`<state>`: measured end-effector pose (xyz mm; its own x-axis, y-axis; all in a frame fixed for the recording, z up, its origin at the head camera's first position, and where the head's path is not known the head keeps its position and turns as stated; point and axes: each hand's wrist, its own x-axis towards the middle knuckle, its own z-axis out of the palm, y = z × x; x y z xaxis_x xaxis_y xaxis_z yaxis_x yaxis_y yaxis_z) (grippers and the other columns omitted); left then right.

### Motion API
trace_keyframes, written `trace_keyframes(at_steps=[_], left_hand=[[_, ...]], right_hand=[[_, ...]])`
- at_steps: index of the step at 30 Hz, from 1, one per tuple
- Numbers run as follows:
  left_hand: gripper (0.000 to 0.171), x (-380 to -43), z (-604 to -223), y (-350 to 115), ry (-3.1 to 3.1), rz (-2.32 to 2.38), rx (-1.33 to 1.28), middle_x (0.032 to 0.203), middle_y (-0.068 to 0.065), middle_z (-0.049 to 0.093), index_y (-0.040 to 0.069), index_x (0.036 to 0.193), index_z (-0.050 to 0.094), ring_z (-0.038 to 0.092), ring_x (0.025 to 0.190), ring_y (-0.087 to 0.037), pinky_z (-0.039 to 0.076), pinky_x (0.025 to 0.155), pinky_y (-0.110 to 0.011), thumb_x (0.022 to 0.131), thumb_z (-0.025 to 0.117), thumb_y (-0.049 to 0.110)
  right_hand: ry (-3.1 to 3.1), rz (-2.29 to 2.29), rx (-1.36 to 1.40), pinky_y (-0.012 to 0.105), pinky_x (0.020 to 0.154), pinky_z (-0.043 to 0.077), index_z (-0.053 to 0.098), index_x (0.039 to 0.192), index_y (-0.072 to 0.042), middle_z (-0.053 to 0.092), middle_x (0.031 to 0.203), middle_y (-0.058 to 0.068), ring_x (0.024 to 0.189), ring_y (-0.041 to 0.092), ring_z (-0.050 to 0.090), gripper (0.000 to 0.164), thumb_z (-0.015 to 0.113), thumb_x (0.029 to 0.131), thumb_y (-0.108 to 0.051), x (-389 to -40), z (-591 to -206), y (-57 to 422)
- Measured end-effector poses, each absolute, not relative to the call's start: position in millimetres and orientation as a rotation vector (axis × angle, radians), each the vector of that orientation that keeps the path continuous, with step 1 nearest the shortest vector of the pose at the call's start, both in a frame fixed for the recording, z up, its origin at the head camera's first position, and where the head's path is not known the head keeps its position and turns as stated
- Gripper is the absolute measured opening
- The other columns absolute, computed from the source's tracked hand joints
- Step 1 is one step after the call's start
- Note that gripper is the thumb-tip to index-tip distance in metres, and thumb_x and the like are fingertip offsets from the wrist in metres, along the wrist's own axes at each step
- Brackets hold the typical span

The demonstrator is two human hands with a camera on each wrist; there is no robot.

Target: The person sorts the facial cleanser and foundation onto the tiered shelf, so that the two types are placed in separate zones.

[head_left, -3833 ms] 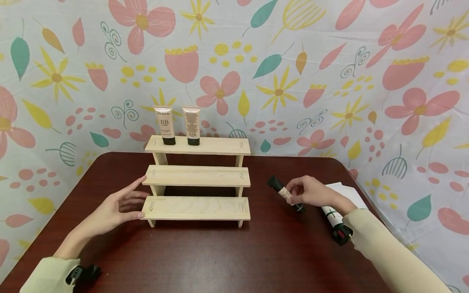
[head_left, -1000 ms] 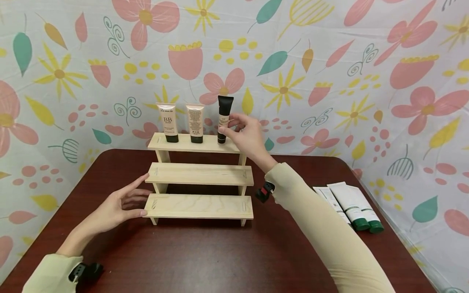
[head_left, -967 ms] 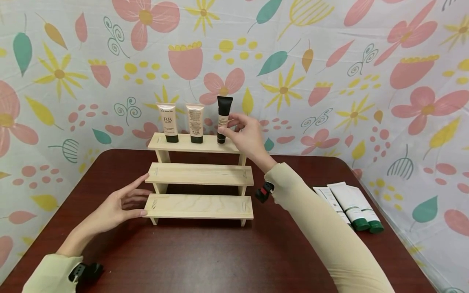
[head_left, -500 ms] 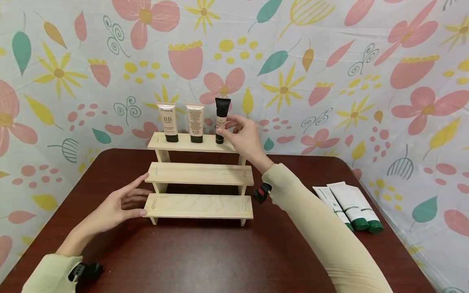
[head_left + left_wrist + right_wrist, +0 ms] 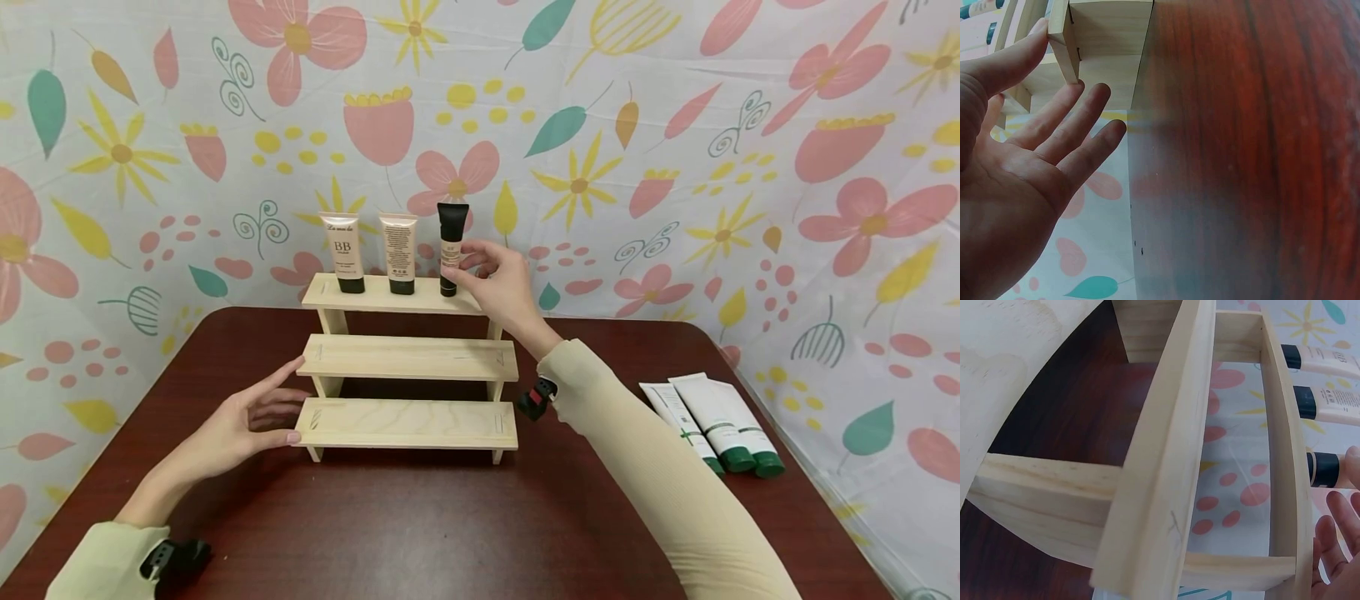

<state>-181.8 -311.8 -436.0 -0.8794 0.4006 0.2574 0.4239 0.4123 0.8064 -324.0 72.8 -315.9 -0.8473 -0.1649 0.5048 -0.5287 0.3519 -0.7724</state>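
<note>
A small tube [image 5: 452, 248] with a black top and black cap stands cap-down on the top step of the wooden three-tier shelf [image 5: 408, 358]. My right hand [image 5: 501, 283] pinches its middle between thumb and fingers, coming from the right. Left of it on that step stand two beige tubes, a BB cream tube [image 5: 342, 252] and a second tube [image 5: 399, 254] showing its printed back. My left hand [image 5: 238, 425] touches the shelf's left end, its fingers spread against the lower two steps. In the right wrist view the held tube's dark cap [image 5: 1324, 470] meets the step.
On the table's right side lie several white tubes [image 5: 712, 421] with green caps, side by side. The dark reddish-brown table [image 5: 420, 525] extends in front of the shelf. A flower-print cloth [image 5: 585, 167] hangs close behind the shelf.
Over the earlier frames my right hand has brought the black-topped tube from the table's right side up to the top step, then shifted it slightly left. My left hand stays in place.
</note>
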Motion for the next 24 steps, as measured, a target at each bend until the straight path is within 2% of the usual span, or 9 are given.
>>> trace_keyframes(at_steps=[6, 11, 15, 24], left_hand=[[0.1, -181.9, -436.0, -311.1, -2.619, -1.502, -0.769, 0.131, -0.021, 0.067, 0.015, 0.169, 0.027, 0.069, 0.114, -0.014, 0.056, 0.094, -0.028, 0.088, 0.085, 0.001], [0.1, -181.6, -435.5, -310.7, -2.624, -1.503, -0.764, 0.131, -0.021, 0.067, 0.016, 0.169, 0.027, 0.069, 0.114, -0.015, 0.056, 0.094, -0.028, 0.089, 0.084, 0.001], [0.1, -181.3, -435.4, -310.5, -2.622, -1.504, -0.761, 0.131, -0.021, 0.067, 0.016, 0.169, 0.027, 0.069, 0.114, -0.015, 0.055, 0.094, -0.027, 0.089, 0.084, 0.001], [0.1, -180.5, -434.9, -310.4, -2.631, -1.498, -0.749, 0.131, -0.021, 0.067, 0.016, 0.169, 0.027, 0.069, 0.114, -0.015, 0.055, 0.094, -0.027, 0.089, 0.085, 0.002]], right_hand=[[-2.259, 1.492, 0.655, 0.03, 0.059, 0.043, 0.078, 0.121, -0.013, 0.075, 0.093, 0.001, 0.072, 0.023, 0.059, 0.034, 0.087, 0.091, -0.024, -322.5, -316.9, 79.3], [-2.293, 1.475, 0.677, 0.029, 0.056, 0.039, 0.077, 0.125, -0.01, 0.075, 0.096, 0.001, 0.071, 0.024, 0.056, 0.036, 0.086, 0.092, -0.022, -318.4, -318.0, 88.5], [-2.315, 1.472, 0.695, 0.031, 0.059, 0.041, 0.075, 0.128, -0.009, 0.074, 0.099, 0.001, 0.073, 0.024, 0.056, 0.038, 0.085, 0.093, -0.021, -313.1, -319.4, 96.8], [-2.306, 1.425, 0.805, 0.037, 0.065, 0.045, 0.078, 0.121, -0.013, 0.075, 0.096, 0.001, 0.076, 0.023, 0.062, 0.031, 0.086, 0.092, -0.022, -299.0, -319.5, 119.9]])
